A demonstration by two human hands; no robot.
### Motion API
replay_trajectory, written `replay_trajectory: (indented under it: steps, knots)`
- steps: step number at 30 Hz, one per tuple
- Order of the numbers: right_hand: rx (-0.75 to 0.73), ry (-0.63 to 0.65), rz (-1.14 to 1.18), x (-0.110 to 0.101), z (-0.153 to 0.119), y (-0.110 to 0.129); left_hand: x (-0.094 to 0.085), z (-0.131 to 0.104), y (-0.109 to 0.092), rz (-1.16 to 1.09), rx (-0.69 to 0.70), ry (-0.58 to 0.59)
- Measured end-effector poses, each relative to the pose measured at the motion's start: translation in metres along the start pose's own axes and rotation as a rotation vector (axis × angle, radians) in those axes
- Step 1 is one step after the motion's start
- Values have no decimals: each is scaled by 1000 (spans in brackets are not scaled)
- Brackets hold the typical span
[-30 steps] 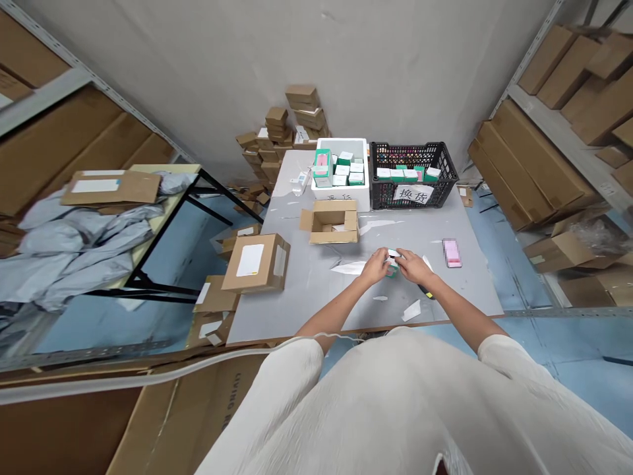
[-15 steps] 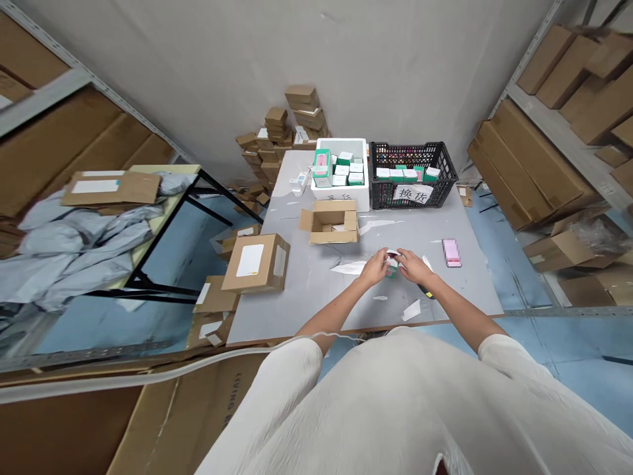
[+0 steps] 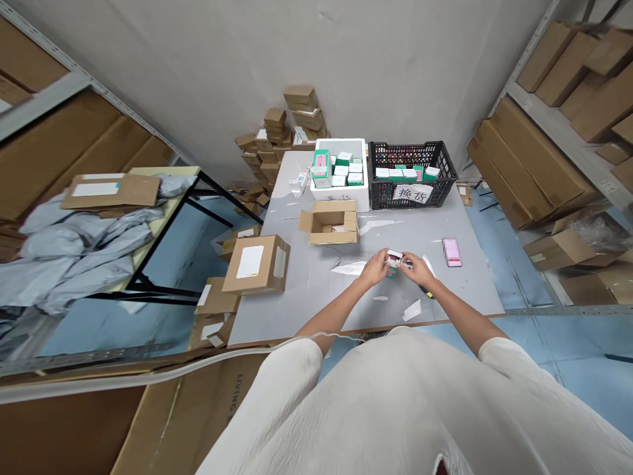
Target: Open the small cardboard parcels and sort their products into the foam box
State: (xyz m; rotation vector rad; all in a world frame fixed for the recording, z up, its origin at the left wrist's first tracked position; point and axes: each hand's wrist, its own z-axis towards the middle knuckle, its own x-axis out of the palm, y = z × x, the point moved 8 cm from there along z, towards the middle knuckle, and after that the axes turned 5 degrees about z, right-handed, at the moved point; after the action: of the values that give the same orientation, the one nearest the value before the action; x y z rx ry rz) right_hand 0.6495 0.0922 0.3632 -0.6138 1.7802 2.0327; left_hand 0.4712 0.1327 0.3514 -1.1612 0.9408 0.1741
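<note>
A small green and white box [image 3: 392,264] stands over the grey table, its top open and dark inside. My left hand [image 3: 376,266] is closed on its left side. At its right side my right hand [image 3: 414,269] has its fingers closed at the white top flap. A cutter with a yellow part [image 3: 426,291] lies partly under my right forearm. Scraps of white paper [image 3: 412,311] are on the table near its front edge. Behind my left hand stands an open brown carton [image 3: 333,224].
At the table's back are a white foam box [image 3: 341,195] and a black crate [image 3: 413,173], both holding small green and white boxes. A closed carton [image 3: 257,264] sits at the left edge. A pink-screened phone [image 3: 452,253] lies on the right.
The small box's top shows wider open, with its white flap visible between my hands. My right hand has shifted slightly right and down.
</note>
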Motion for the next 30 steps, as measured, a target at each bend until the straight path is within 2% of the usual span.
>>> replay_trajectory:
  steps: [4,9,16,22,30]
  knots:
    - [-8,-43,-86,-5,6,5,-2,1,-3,-1,22,4]
    - [-117,87,-163,1,11,23,-5,1,-6,0,18,5]
    - [-82,42,-17,-4,4,24,-7,0,-10,39,25,8]
    - [-83,16,18,-9,1,27,-5,-2,-17,73,104,55]
    - [-136,78,-212,-8,0,37,-12,-2,-11,-1,80,20]
